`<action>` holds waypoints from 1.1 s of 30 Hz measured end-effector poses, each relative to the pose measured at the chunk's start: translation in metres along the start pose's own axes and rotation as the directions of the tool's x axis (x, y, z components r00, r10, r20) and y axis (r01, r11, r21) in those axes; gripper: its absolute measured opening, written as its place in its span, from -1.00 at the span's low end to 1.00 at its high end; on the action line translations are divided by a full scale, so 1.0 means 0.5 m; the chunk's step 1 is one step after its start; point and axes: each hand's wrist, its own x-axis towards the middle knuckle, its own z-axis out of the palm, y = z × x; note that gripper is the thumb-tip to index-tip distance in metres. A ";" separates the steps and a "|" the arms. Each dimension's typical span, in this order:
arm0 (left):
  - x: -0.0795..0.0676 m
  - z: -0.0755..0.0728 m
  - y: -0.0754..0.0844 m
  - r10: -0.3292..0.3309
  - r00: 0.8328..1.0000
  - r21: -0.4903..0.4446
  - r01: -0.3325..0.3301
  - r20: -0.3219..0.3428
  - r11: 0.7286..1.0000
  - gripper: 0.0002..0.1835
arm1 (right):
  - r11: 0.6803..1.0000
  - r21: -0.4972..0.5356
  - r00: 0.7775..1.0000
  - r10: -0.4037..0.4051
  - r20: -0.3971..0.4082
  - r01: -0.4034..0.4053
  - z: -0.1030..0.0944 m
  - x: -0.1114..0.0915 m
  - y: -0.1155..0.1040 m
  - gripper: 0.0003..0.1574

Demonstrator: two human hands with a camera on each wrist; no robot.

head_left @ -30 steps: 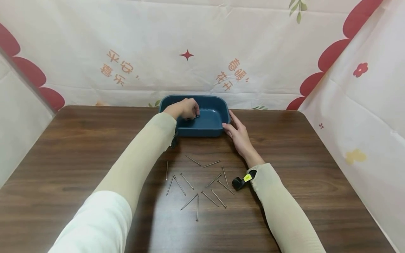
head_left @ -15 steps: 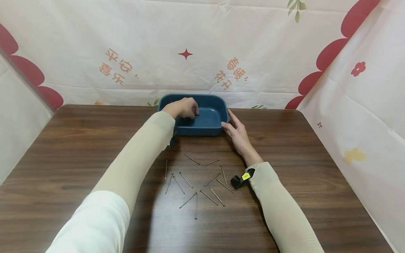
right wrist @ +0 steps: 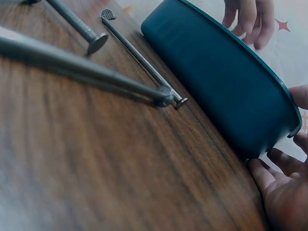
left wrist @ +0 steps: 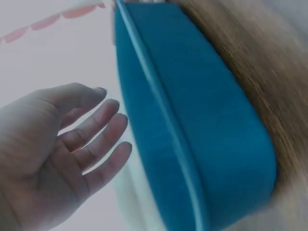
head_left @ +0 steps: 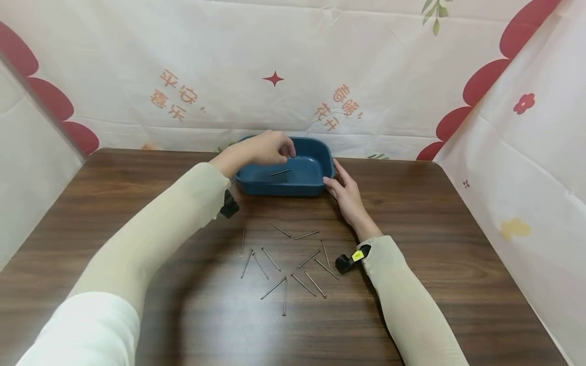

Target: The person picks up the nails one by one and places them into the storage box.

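A blue rectangular plastic box (head_left: 279,189) stands at the back edge of the table. One nail (head_left: 280,172) lies on its floor. Over the box's left half hovers my left hand (head_left: 263,147), its fingers loosely bent; the left wrist view shows that hand (left wrist: 72,139) holding nothing, beside the rim. My right hand (head_left: 345,195) grips the box's right front corner, thumb at the rim and fingers along the end wall. In front of the box several steel nails (head_left: 271,259) lie scattered, pointing different ways.
The table (head_left: 389,203) has a brown wood-grain top. Behind it hangs a white printed cloth (head_left: 220,61), close to the box's back wall. A black wrist camera (head_left: 345,263) on the right arm sits just right of the nails.
My left hand has let go of the nail in the box and risen from the box floor, its forearm swinging left. The right hand stays at the box's corner.
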 end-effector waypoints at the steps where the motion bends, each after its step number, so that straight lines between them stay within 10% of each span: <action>1: -0.010 -0.002 0.006 0.016 1.000 0.002 -0.016 -0.014 1.000 -0.74 | 1.000 -0.006 1.000 0.001 -0.002 -0.001 -0.001 -0.001 0.000 -0.19; 19: -0.208 0.051 0.041 0.030 0.995 -0.126 -0.042 -0.095 0.991 -0.81 | 0.999 -0.051 1.000 0.019 -0.003 -0.019 -0.006 -0.004 -0.001 -0.14; 28: -0.273 0.091 0.018 -0.086 0.995 -0.268 0.067 -0.058 0.961 -0.80 | 0.999 -0.052 1.000 0.002 0.005 -0.002 0.000 -0.001 -0.004 -0.13; 33: -0.289 0.123 0.003 -0.218 0.975 -0.380 0.220 0.048 0.899 -0.79 | 0.999 -0.048 1.000 0.005 0.003 -0.005 0.002 -0.002 -0.005 -0.13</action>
